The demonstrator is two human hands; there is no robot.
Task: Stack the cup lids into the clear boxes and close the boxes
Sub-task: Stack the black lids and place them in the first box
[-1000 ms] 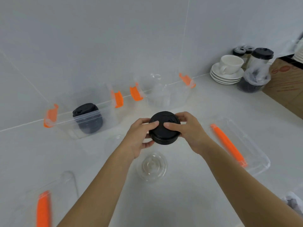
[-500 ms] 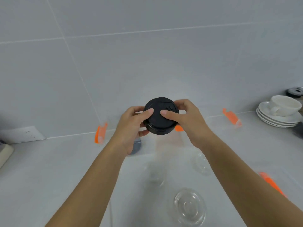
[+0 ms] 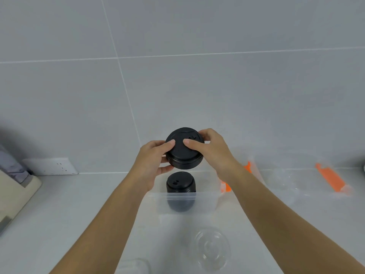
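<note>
I hold a short stack of black cup lids (image 3: 184,153) with both hands, in the air. My left hand (image 3: 153,165) grips its left side and my right hand (image 3: 212,149) its right side, thumbs on top. Directly below stands an open clear box (image 3: 205,200) with orange latches. Inside it a taller stack of black lids (image 3: 180,189) stands upright. A second clear box (image 3: 286,182) with an orange latch (image 3: 329,179) sits to the right. A clear dome lid (image 3: 212,249) lies on the counter in front.
A white tiled wall rises right behind the boxes. A wall socket (image 3: 50,166) is at the left, and a beige appliance (image 3: 13,192) sits at the far left edge. Part of a clear box lid (image 3: 134,265) shows at the bottom.
The view has swung left and the hands have carried the black lids over the left box. The box and its stack of lids now show below the hands.
</note>
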